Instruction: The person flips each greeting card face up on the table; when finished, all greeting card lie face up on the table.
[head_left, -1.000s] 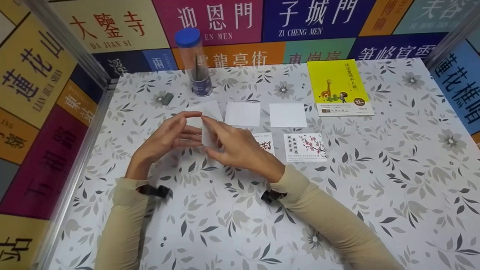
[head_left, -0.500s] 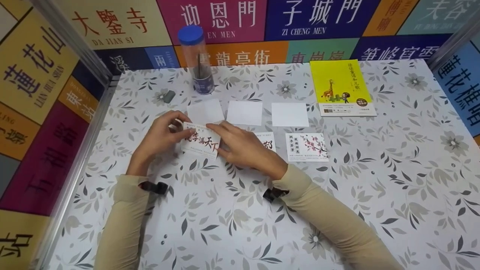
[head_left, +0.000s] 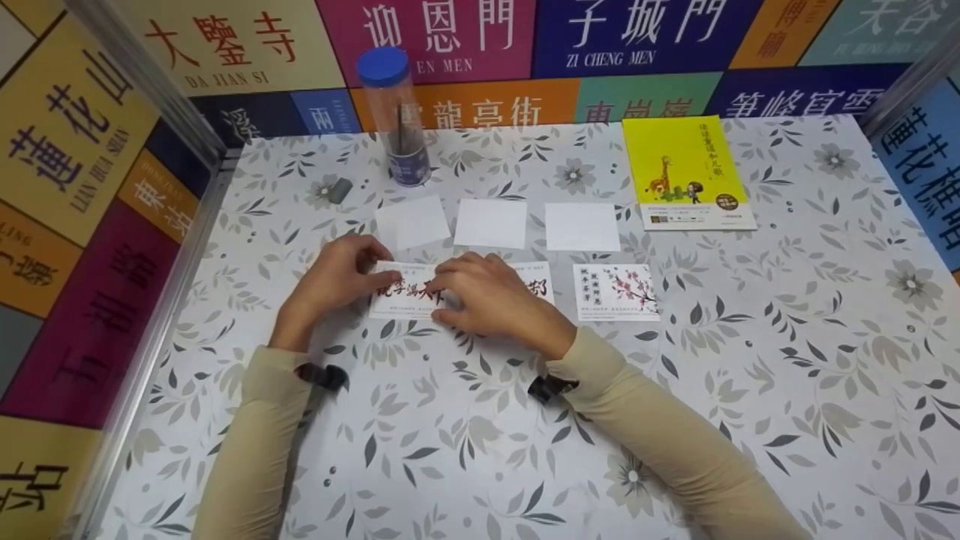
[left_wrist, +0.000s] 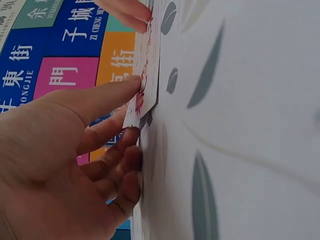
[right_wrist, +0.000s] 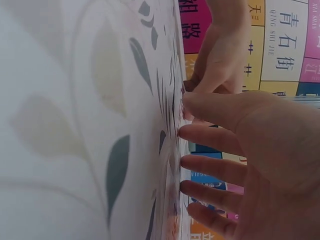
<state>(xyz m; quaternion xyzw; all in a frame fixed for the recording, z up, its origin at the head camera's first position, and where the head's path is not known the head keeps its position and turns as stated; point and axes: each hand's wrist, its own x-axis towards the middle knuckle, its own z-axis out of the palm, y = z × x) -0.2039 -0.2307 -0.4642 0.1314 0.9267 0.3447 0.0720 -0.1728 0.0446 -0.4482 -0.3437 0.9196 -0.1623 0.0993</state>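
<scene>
A white card with dark red Chinese characters (head_left: 405, 305) lies low at the tabletop between both hands. My left hand (head_left: 330, 283) pinches its left end, thumb on the printed face; in the left wrist view the index finger goes behind the card (left_wrist: 150, 60). My right hand (head_left: 487, 296) touches the card's right part with fingertips, its fingers nearly straight in the right wrist view. Partly hidden behind that hand, a second lettered card (head_left: 538, 289) shows its right end. Farther right lies a card with pink blossoms (head_left: 616, 292).
Behind the hands lie a tilted blank card (head_left: 412, 222), a middle blank card (head_left: 491, 223) and a right blank card (head_left: 583, 226). A blue-capped clear tube (head_left: 397, 120), a grey-green eraser-like block (head_left: 340, 190) and a yellow book (head_left: 686, 169) stand or lie farther back. Lettered panels rise behind.
The card was held upright, edge toward the head camera; it has been tipped to show its printed face and lowered to the table beside the second lettered card. My right fingers have straightened over it.
</scene>
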